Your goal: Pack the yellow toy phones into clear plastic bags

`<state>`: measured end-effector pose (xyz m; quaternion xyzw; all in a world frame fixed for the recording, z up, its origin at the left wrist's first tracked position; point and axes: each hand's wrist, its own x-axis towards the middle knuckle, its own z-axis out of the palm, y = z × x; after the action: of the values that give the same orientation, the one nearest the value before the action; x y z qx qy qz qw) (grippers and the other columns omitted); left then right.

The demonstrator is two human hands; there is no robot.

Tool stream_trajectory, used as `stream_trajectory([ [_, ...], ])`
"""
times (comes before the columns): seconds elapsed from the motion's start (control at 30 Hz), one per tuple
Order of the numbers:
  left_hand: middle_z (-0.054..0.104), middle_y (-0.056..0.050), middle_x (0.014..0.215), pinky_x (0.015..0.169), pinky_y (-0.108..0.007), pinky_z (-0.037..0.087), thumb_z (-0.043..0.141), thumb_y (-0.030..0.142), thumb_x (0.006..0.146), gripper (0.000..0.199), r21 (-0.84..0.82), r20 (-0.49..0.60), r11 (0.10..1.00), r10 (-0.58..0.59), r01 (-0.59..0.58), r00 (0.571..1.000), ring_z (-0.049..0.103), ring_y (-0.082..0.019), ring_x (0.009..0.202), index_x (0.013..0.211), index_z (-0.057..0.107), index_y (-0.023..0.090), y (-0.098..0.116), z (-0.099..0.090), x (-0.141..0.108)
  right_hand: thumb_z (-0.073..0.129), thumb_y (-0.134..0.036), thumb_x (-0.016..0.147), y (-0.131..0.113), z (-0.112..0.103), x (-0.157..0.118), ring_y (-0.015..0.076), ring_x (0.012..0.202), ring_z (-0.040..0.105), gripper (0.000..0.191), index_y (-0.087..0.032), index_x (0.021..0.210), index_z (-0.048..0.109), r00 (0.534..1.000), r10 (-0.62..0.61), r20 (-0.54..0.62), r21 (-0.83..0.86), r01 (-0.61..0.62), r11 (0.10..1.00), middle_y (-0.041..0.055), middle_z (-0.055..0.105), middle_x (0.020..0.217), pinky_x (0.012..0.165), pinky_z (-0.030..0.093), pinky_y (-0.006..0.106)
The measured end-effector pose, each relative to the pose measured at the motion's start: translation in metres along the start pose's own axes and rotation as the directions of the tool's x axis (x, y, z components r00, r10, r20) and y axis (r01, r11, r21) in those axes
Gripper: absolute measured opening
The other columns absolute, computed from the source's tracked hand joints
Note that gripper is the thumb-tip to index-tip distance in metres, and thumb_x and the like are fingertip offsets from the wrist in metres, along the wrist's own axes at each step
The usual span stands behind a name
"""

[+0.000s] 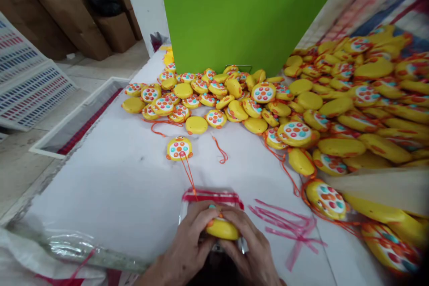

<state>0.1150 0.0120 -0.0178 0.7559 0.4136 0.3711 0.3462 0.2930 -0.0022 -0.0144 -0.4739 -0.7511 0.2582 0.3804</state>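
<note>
Head view: at lower centre, a yellow toy (222,229) is clasped by the left hand (186,241) and the right hand (248,243), fingers curled round it, against a clear red-edged plastic bag (208,195).

A white-covered tabletop (110,196), seen at a slant. Across its far side and off to the right, a dense heap of round yellow toys (234,107) with coloured button faces, some face up, some face down, piled deepest on the right. Out in front of the heap, a single yellow toy (179,148), face up, its orange cord trailing toward the near edge. Near it, a loose orange cord (219,151). Closer in on the right, thin pink plastic strips (288,225); along the near left edge, crumpled clear plastic film (73,246).
</note>
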Motion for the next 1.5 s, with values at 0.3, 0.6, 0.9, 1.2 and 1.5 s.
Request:
stream_trajectory([
  [0.3, 0.057, -0.003, 0.112, 0.089, -0.028, 0.048, 0.047, 0.002, 0.077, 0.047, 0.064, -0.054, 0.986, -0.148, 0.152, 0.987, 0.055, -0.015, 0.104, 0.117, 0.043, 0.027, 0.004, 0.012, -0.001, 0.054, -0.029, 0.087, -0.002, 0.010, 0.012, 0.0159, 0.092, 0.062, 0.026, -0.024, 0.112, 0.049, 0.997, 0.078, 0.004, 0.015, -0.078, 0.997, 0.0053, 0.065, 0.100, 0.077, 0.053, 0.025],
  [0.6, 0.056, -0.011, 0.112, 0.087, -0.039, 0.049, 0.051, 0.017, 0.084, 0.024, 0.366, -0.150, 0.921, -0.081, 0.131, 0.985, 0.054, -0.024, 0.105, 0.108, 0.049, 0.018, -0.003, 0.006, -0.007, 0.053, -0.045, 0.084, 0.022, -0.027, 0.039, 0.0120, 0.063, 0.057, 0.037, -0.018, 0.108, 0.055, 0.684, 0.729, -0.038, 0.602, -0.566, 0.563, 0.0053, 0.065, 0.091, 0.045, 0.045, 0.020],
  [0.9, 0.063, -0.008, 0.086, 0.076, -0.041, 0.051, 0.043, 0.008, 0.085, 0.019, 0.563, 0.104, 0.822, 0.027, -0.081, 0.994, 0.058, -0.023, 0.081, 0.092, 0.059, 0.014, -0.014, 0.041, -0.015, 0.069, -0.040, 0.073, 0.011, -0.035, 0.027, 0.0122, 0.072, 0.056, 0.047, -0.023, 0.115, 0.055, 0.573, 0.802, 0.167, 0.783, -0.572, 0.245, 0.0039, 0.061, 0.104, 0.051, 0.048, 0.021],
  [1.2, 0.060, -0.012, 0.109, 0.088, -0.044, 0.044, 0.044, 0.014, 0.088, 0.032, 0.565, 0.144, 0.822, -0.021, -0.065, 0.989, 0.053, -0.026, 0.100, 0.119, 0.049, 0.011, -0.014, 0.037, -0.006, 0.068, -0.046, 0.070, -0.003, -0.025, 0.007, 0.0181, 0.076, 0.060, 0.049, -0.020, 0.110, 0.056, 0.521, 0.836, 0.170, 0.655, -0.694, 0.299, 0.0069, 0.064, 0.102, 0.050, 0.046, 0.023],
  [1.5, 0.062, -0.006, 0.095, 0.082, -0.039, 0.044, 0.042, 0.009, 0.084, 0.019, 0.398, 0.082, 0.916, -0.090, 0.050, 0.993, 0.054, -0.022, 0.089, 0.093, 0.056, 0.018, -0.007, 0.021, 0.003, 0.067, -0.055, 0.065, -0.004, -0.037, -0.015, 0.0158, 0.056, 0.059, 0.051, -0.020, 0.099, 0.052, 0.570, 0.806, 0.161, 0.438, -0.773, 0.460, 0.0023, 0.064, 0.075, 0.041, 0.046, 0.024],
])
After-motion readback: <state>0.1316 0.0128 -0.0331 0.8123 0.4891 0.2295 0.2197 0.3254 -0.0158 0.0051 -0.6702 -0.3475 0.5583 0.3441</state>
